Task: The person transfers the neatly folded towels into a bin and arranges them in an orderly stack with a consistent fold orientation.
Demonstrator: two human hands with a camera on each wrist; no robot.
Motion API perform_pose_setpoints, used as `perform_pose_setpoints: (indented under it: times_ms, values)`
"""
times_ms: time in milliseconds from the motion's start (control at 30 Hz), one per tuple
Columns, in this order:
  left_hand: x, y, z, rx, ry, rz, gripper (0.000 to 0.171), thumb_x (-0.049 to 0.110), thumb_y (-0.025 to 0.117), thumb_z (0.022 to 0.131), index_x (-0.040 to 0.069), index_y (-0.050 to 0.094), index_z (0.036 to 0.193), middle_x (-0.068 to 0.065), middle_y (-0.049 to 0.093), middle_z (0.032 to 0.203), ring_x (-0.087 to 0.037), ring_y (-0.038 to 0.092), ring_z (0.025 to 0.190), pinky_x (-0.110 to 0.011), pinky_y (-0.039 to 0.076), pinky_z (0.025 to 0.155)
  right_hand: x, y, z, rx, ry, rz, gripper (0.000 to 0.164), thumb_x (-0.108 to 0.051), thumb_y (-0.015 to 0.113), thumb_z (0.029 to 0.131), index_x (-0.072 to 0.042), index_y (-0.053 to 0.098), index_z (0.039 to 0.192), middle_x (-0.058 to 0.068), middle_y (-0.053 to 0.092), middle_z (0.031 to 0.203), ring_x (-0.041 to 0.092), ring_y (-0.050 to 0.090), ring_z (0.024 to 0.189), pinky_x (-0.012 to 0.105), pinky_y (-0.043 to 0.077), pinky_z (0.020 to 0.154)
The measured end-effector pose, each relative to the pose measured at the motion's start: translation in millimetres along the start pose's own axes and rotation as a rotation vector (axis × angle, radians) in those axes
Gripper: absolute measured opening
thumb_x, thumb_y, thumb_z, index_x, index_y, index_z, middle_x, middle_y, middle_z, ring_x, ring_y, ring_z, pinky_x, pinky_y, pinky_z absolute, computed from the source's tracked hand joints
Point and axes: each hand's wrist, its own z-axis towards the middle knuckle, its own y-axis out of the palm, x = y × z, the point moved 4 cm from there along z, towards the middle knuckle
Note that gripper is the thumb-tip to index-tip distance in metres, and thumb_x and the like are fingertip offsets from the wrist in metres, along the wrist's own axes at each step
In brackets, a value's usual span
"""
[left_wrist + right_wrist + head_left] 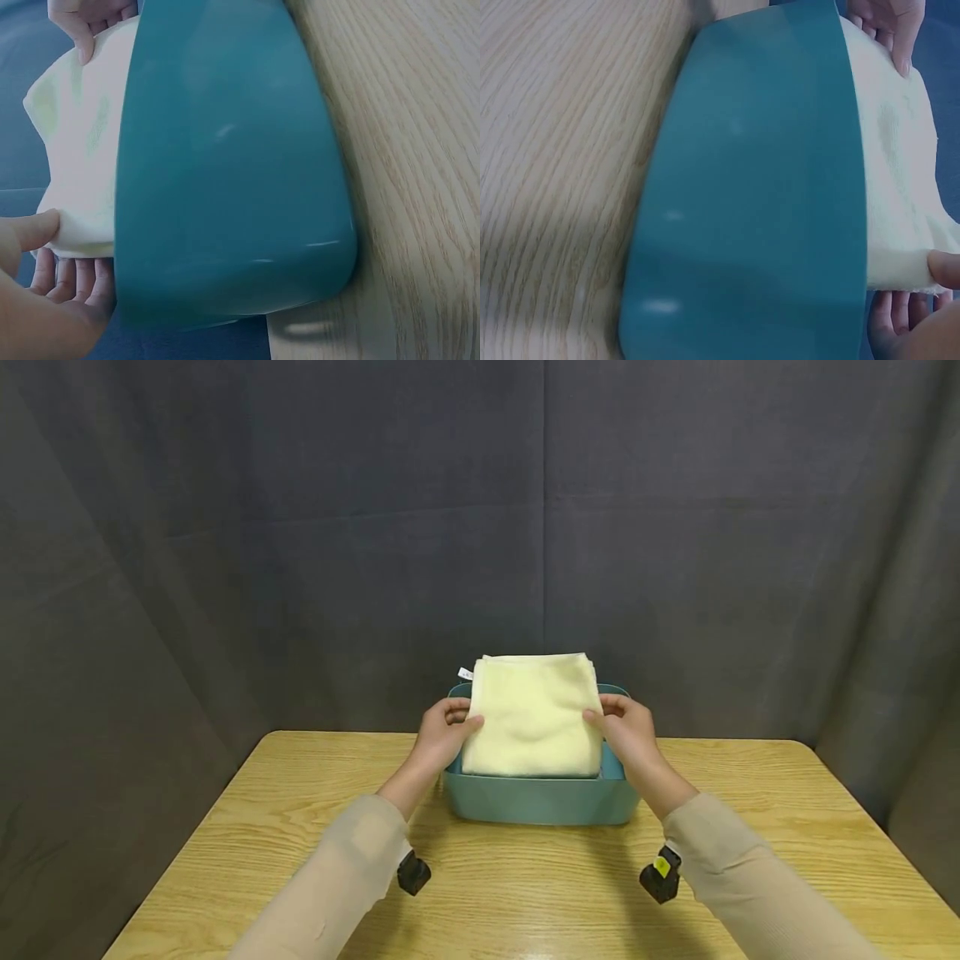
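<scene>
A pale yellow folded towel (536,714) stands tilted up at the teal bin (540,802), its lower edge behind the front wall. My left hand (444,732) pinches the towel's left side, thumb on the near face and fingers behind. On the opposite side, my right hand (630,735) grips the right edge the same way. A small white tag (465,674) sticks out at the towel's upper left. Both wrist views show the towel (86,142) rising past the bin's rim, with a thumb pressed on its face; the bin wall (750,180) hides its lower part.
The bin stands on a light wood-grain table (525,893), toward its far edge. Behind the table hangs a dark grey curtain (390,543). Small black wrist cameras (413,872) hang below both sleeves.
</scene>
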Motion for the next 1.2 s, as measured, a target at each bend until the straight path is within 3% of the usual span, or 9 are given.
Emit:
perform_pose_setpoints:
  times_ms: [200,433,700,967,1200]
  values:
    - [-4.4,3.4,0.4,-0.023,0.000,0.046,0.032,0.005,0.066,0.095,-0.006,0.058,0.124,-0.020,0.064,0.111,-0.032,0.061,0.100,-0.035,0.053,0.081,5,-2,2,0.001,-0.001,-0.025,0.042,-0.013,0.061,0.099,0.005,0.051,0.136,0.019,0.054,0.124,0.026,0.054,0.104,0.034,0.048,0.087]
    - [-6.0,5.2,-4.1,-0.059,0.048,0.211,0.035,0.012,0.066,0.096,-0.001,0.056,0.127,-0.016,0.064,0.111,-0.031,0.062,0.103,-0.042,0.053,0.084,10,-2,2,-0.006,-0.018,-0.074,0.039,-0.012,0.062,0.097,0.005,0.055,0.131,0.019,0.056,0.120,0.025,0.054,0.098,0.034,0.047,0.082]
    - [-7.9,6.0,-5.6,-0.043,0.062,0.323,0.033,0.013,0.068,0.095,0.002,0.059,0.124,-0.012,0.066,0.108,-0.027,0.064,0.097,-0.041,0.053,0.080,14,0,4,-0.023,-0.031,-0.104,0.038,-0.011,0.065,0.096,0.007,0.057,0.129,0.020,0.059,0.115,0.022,0.056,0.092,0.031,0.049,0.076]
    - [-6.2,4.3,-8.4,-0.012,0.117,0.410,0.027,0.012,0.068,0.093,0.004,0.062,0.119,-0.008,0.068,0.103,-0.024,0.066,0.092,-0.040,0.053,0.077,16,2,5,-0.025,-0.033,-0.121,0.039,-0.010,0.064,0.096,0.007,0.057,0.130,0.020,0.060,0.115,0.023,0.057,0.093,0.031,0.050,0.075]
    - [-3.5,0.3,-12.6,0.019,0.182,0.424,0.021,0.007,0.064,0.096,0.004,0.063,0.116,-0.004,0.067,0.099,-0.023,0.065,0.090,-0.037,0.053,0.072,16,0,3,-0.047,-0.050,-0.084,0.035,-0.007,0.057,0.098,0.005,0.056,0.131,0.015,0.061,0.110,0.034,0.057,0.106,0.044,0.050,0.090]
